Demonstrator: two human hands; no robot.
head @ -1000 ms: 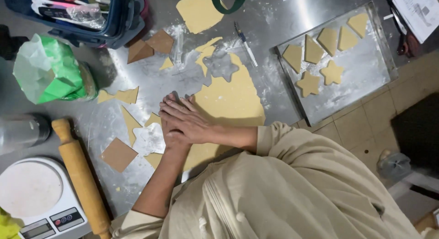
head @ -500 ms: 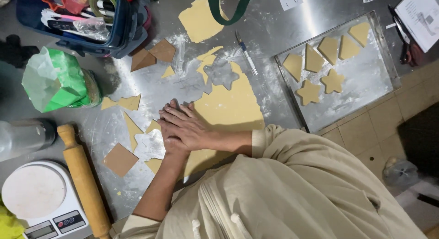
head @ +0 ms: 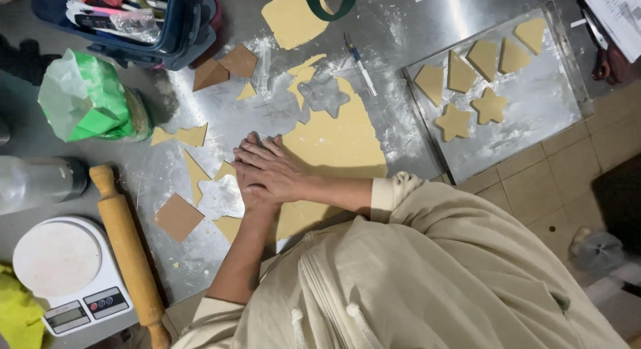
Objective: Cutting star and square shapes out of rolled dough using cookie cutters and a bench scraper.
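Two hands stacked flat, fingers extended, right hand [head: 270, 168] over left hand [head: 257, 195] | pressing dough sheet [head: 340, 142] edge | rolling pin [head: 130, 255] well apart

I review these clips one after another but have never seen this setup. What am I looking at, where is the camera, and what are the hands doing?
There is no machine here. The camera is worn on a person's head and looks down over a beige robe at a floured steel table. Both bare hands are stacked, the right hand over the left hand, pressing flat at the edge of a rolled sheet of dough. What lies under the palms is hidden. A star-shaped hole is cut in the sheet, and scraps lie around. At right a baking tray holds cut stars and other shapes. At left are a wooden rolling pin, a kitchen scale and a green and white bag.
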